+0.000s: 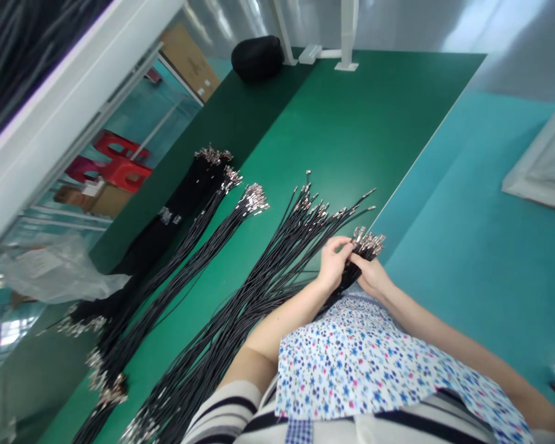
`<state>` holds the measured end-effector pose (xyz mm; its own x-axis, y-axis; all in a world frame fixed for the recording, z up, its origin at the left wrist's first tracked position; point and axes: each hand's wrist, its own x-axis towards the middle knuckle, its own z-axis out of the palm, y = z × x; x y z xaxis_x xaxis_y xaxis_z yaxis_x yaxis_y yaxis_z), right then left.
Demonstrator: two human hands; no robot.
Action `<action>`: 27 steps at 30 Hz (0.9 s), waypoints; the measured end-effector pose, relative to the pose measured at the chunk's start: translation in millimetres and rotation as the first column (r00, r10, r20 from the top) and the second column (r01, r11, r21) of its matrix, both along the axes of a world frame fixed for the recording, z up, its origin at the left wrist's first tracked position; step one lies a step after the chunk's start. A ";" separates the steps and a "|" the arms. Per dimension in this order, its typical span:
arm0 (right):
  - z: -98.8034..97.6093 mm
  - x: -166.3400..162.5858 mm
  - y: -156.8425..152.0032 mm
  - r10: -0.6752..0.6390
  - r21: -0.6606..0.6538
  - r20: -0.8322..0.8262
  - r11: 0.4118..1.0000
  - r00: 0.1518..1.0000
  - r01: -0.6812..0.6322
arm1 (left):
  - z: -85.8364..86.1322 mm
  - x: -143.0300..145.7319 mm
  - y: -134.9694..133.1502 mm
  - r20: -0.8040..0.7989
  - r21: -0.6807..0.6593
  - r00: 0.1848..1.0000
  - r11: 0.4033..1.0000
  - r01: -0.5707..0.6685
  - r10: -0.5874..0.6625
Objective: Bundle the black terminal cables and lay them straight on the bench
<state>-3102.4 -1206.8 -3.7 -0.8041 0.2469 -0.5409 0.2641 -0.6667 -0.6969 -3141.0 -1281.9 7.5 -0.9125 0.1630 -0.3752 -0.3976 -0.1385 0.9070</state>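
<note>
A bundle of black cables with shiny metal ends is gathered at the near edge of the green table. My left hand pinches at the top of this bundle, just below the metal ends. Wrapped round its other side is my right hand, with its thumb close to the left fingertips. Left of my hands a large loose spread of black cables lies across the table, its metal tips fanned out. My left forearm lies over part of it.
Two more cable bundles lie farther left, beside a dark stack of cables. Clear plastic bags hang at the left. A black rounded object sits by white posts at the far end. A white shelf beam crosses the upper left.
</note>
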 end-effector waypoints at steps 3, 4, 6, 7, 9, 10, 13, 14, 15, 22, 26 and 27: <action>-7.0 5.2 5.7 -0.012 -0.025 0.028 1.000 1.000 0.013 | -13.5 5.4 7.0 -0.057 -0.046 0.997 0.998 0.050 -0.053; -8.4 6.6 7.6 -0.005 -0.037 0.023 0.999 1.000 0.006 | -17.3 3.1 5.7 -0.066 -0.074 0.993 0.993 0.090 -0.095; -9.7 8.2 10.4 0.057 -0.076 0.010 0.995 0.998 -0.056 | -24.5 -7.9 -1.7 -0.101 -0.180 0.976 0.969 0.172 -0.192; -9.9 8.5 11.4 0.094 -0.097 0.007 0.991 0.996 -0.093 | -28.0 -15.7 -6.9 -0.136 -0.273 0.962 0.942 0.195 -0.238; -10.5 8.0 12.6 0.140 -0.127 0.019 0.982 0.990 -0.137 | -34.3 -33.4 -17.4 -0.219 -0.525 0.912 0.830 0.189 -0.346; -11.1 7.4 12.9 0.146 -0.133 0.032 0.981 0.989 -0.140 | -37.0 -42.0 -21.5 -0.246 -0.655 0.874 0.736 0.170 -0.420; -13.4 4.9 13.2 0.121 -0.132 0.074 0.985 0.990 -0.110 | -42.5 -62.4 -26.4 -0.184 -0.896 0.773 0.427 0.123 -0.608; -14.0 4.1 13.4 0.120 -0.133 0.078 0.985 0.990 -0.109 | -43.4 -67.1 -26.0 -0.145 -0.927 0.768 0.358 0.116 -0.624; -14.5 3.4 13.6 0.122 -0.136 0.078 0.984 0.989 -0.111 | -43.9 -70.9 -25.1 -0.112 -0.944 0.774 0.310 0.114 -0.624; -15.7 0.0 14.6 0.129 -0.154 0.095 0.981 0.987 -0.114 | -41.7 -75.6 -20.7 0.016 -0.979 0.719 0.135 0.151 -0.695; -18.6 -1.2 14.0 0.143 -0.135 0.103 0.983 0.984 -0.128 | -41.6 -72.1 -15.7 0.082 -0.984 0.682 0.050 0.172 -0.727; -19.0 -1.3 13.9 0.148 -0.127 0.102 0.983 0.984 -0.134 | -41.7 -72.5 -13.6 0.092 -0.984 0.666 0.036 0.176 -0.740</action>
